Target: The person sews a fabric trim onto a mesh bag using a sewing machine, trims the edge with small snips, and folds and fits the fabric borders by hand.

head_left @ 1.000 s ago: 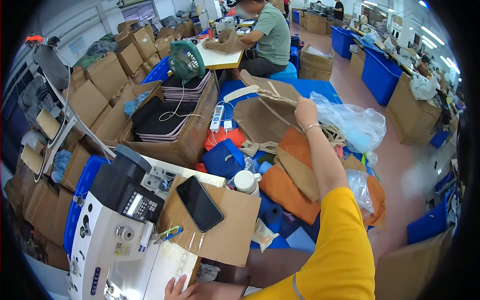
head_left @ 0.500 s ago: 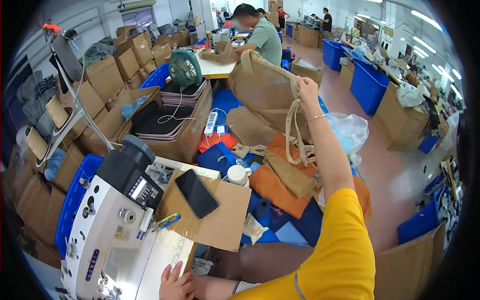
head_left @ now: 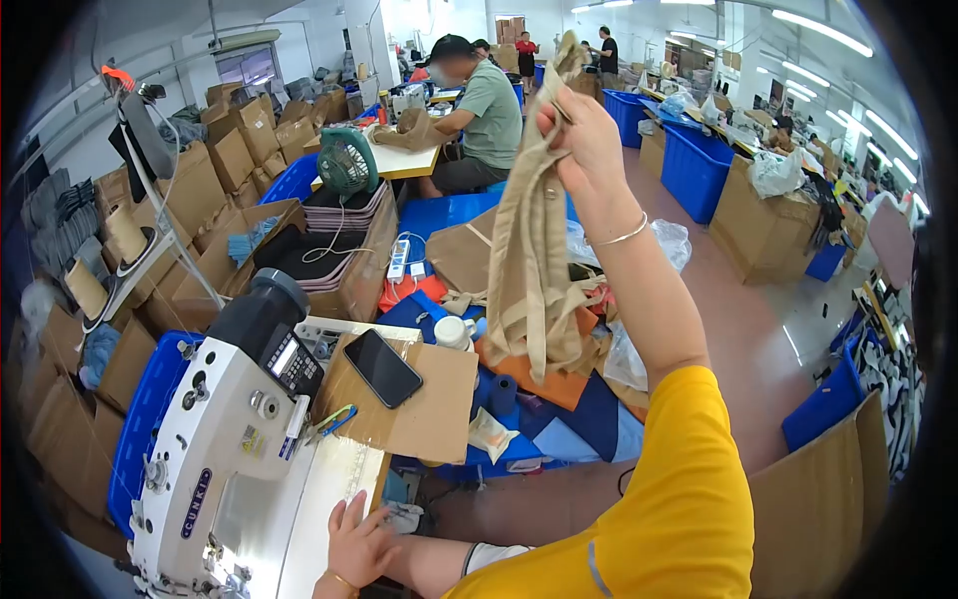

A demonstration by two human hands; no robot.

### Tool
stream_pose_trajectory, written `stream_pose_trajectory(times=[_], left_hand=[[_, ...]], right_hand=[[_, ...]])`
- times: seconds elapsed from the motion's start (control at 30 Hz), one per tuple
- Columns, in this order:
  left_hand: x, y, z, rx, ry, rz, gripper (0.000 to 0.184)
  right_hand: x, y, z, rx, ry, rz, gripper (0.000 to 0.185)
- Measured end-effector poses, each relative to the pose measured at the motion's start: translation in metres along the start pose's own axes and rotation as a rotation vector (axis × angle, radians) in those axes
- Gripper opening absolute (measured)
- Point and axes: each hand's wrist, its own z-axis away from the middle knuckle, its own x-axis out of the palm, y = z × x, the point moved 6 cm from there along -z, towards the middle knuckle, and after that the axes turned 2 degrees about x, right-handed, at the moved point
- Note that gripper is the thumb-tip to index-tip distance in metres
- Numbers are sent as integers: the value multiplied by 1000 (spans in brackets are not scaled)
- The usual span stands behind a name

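right hand: raised at the upper middle, with the bunched top of the tan fabric piece pinched between thumb and fingers; a thin bracelet is worn at the wrist.
tan fabric piece: held up in front of the fabric heap, hung lengthwise, with long straps dangled below; whether the lowest loops are touching the heap cannot be told.
step in hand: judged to be the singling-out of one piece, gripped by its top and held above the rest.
next move: a steady pinch is called for, by judgement, and room for the straps — they could be snagged on the heap or on the white mug if the piece were swung low.
left hand: laid low by the edge of the white tabletop, fingers loosely spread — nothing is seen to be held.
heap contents: orange fabric, navy fabric and another tan piece are spread about on a blue covering.
cardboard: laid flat over part of the tabletop; a dark phone is rested on it, and small snips are placed near its left edge.
sewing machine: mounted to the left of the cardboard.
farther out: a green fan is seen, and beyond it a co-worker is seated.
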Motion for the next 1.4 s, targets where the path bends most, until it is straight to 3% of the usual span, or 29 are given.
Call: stream_pose_trajectory(times=[0.07, 0.13, 0.17, 0.23, 0.27, 0.33, 0.37, 0.4, 0.47, 0.5, 0.57, 0.6, 0.67, 0.73, 0.8, 0.87, 0.9, 0.93, 1.0, 1.03, 1.1, 1.2, 1.4], left_hand=[[-1, -1, -10, -3, 87, 33, 39], [-29, 1, -33, -66, 316, 221, 91], [-41, 12, -41, -64, 321, 212, 91], [-69, 16, -47, -275, 494, 489, 88], [-77, 17, -49, -272, 499, 482, 88], [-78, -1, -38, -504, 653, 959, 77], [-80, -12, -25, -406, 806, 952, 59], [-80, -16, -8, -406, 813, 944, 59], [-78, -24, 26, -538, 845, 1009, 42], [-85, -13, 37, -544, 850, 1003, 42], [-101, 8, 78, -808, 1049, 914, 38], [-100, 14, 94, -800, 1047, 1030, 42], [-121, 48, 126, -749, 1348, 879, 40], [-122, 44, 177, -609, 1354, 820, 34], [-156, 65, 206, -648, 1299, 665, 28], [-176, 67, 263, -790, 1212, 278, 32], [-198, 91, 261, -649, 1292, 313, 35], [-219, 113, 259, -503, 1367, 343, 39], [-210, 108, 325, -612, 1387, 334, 43], [-213, 113, 343, -589, 1281, 231, 46], [-194, 91, 410, -699, 1373, 265, 43], [-175, 72, 443, -870, 1275, 145, 41], [-130, 44, 484, -1213, 1011, -67, 38]], right_hand=[[42, -25, 39, -21, -176, -38, 17], [81, -39, 81, -48, -328, -92, 14], [99, -45, 103, -76, -401, -107, 13], [126, -52, 146, -50, -463, -103, 12], [137, -52, 165, -19, -522, -92, 12], [149, -57, 191, -143, -589, -35, 12], [152, -60, 203, -154, -618, -50, 11], [153, -64, 214, -157, -623, -58, 11], [157, -66, 237, -74, -653, -63, 11], [157, -66, 248, -53, -683, -80, 10], [154, -68, 265, -93, -689, -103, 9], [152, -71, 274, -131, -687, -119, 8], [148, -78, 289, -126, -673, -136, 7], [141, -82, 302, -91, -673, -67, 6], [139, -82, 314, -48, -668, -124, 9], [134, -93, 326, -552, -663, 165, 22], [135, -98, 331, -838, -597, 303, 40], [140, -100, 337, -990, -597, 406, 52], [160, -79, 349, -860, -811, 401, 60], [165, -59, 360, -777, -951, 327, 64], [171, 4, 387, -49, -1433, 149, 53], [167, 30, 432, 43, -1638, 232, 28], [173, 56, 492, 48, -1860, 90, 24]])
